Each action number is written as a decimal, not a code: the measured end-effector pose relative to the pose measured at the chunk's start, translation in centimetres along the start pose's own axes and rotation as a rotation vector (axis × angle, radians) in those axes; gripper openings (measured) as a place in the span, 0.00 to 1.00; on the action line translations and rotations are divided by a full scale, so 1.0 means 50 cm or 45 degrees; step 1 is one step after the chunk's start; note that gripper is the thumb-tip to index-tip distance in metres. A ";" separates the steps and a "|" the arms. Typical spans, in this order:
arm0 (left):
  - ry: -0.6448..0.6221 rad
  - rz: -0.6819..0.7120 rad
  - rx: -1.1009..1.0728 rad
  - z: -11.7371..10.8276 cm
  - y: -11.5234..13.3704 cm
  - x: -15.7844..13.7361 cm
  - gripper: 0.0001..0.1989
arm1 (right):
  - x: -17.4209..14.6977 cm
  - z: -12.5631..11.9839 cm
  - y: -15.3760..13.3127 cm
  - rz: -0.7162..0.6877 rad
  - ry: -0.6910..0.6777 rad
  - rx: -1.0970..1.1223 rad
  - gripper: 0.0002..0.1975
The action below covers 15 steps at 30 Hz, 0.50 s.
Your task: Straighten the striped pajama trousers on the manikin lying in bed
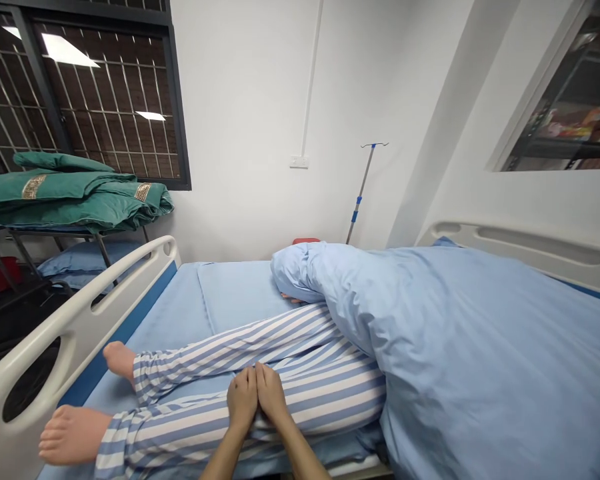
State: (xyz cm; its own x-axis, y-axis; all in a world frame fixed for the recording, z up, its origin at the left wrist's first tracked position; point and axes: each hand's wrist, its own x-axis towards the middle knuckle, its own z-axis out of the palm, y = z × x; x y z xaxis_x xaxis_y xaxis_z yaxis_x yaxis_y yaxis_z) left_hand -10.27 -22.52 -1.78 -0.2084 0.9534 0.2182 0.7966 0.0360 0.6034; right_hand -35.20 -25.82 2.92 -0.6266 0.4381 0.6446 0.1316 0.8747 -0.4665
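Observation:
My left hand point(243, 398) and my right hand point(271, 392) lie side by side over the near leg point(180, 427) of a figure on the bed, about at the knee. Their fingers curl over the leg's inner side, and the fingertips are hidden. Blue-and-white striped trousers point(330, 393) cover both legs. The near foot point(75, 435) and the far foot point(120, 360) are bare and look like a manikin's. A light blue quilt point(470, 333) is folded back to the right and hides the upper body. Part of a hand point(293, 298) shows under its edge.
A white bed end board point(80, 313) stands at the left, another point(540, 247) at the right. Behind the bed are an IV pole point(363, 187) and part of a red object point(306, 240). Green folded bedding point(80, 197) lies on a rack at the left, below a barred window.

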 end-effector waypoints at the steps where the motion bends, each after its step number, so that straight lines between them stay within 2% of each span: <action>1: -0.024 0.028 0.013 -0.001 0.000 -0.001 0.15 | 0.003 -0.004 -0.006 -0.121 -0.040 0.009 0.24; 2: -0.051 0.056 0.009 -0.002 0.001 -0.002 0.14 | 0.006 -0.012 -0.015 -0.211 -0.074 0.020 0.25; 3: -0.075 0.078 -0.010 -0.005 0.005 -0.002 0.14 | 0.006 -0.026 -0.024 -0.195 -0.066 0.026 0.25; 4: -0.088 0.080 -0.049 -0.008 0.013 -0.001 0.14 | 0.000 -0.047 -0.032 -0.077 -0.015 0.024 0.25; 5: -0.089 0.061 -0.115 -0.011 0.023 0.000 0.15 | -0.014 -0.075 -0.037 0.131 0.064 0.022 0.24; 6: -0.077 0.022 -0.199 -0.015 0.036 0.002 0.16 | -0.036 -0.109 -0.037 0.486 0.239 -0.015 0.18; 7: -0.054 -0.019 -0.293 -0.018 0.050 0.004 0.17 | -0.065 -0.148 -0.032 0.622 0.331 -0.047 0.10; 8: -0.023 -0.057 -0.387 -0.019 0.064 0.006 0.18 | -0.101 -0.189 -0.020 0.700 0.385 -0.074 0.08; 9: 0.009 -0.083 -0.469 -0.020 0.076 0.008 0.19 | -0.141 -0.231 -0.004 0.775 0.429 -0.099 0.12; 11: 0.039 -0.107 -0.562 -0.017 0.088 0.009 0.20 | -0.224 -0.310 0.037 0.920 0.507 -0.147 0.13; 15: -0.027 -0.080 -0.414 0.002 0.067 0.000 0.19 | -0.348 -0.424 0.114 1.128 0.578 -0.203 0.15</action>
State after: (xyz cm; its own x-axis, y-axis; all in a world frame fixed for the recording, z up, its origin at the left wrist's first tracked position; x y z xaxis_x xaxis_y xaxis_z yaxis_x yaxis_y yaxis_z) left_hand -7.55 -22.37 0.13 -0.2368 0.9585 0.1588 0.5593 0.0008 0.8290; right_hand -7.26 -24.05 1.87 0.0944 0.9523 0.2901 0.5300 0.1986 -0.8244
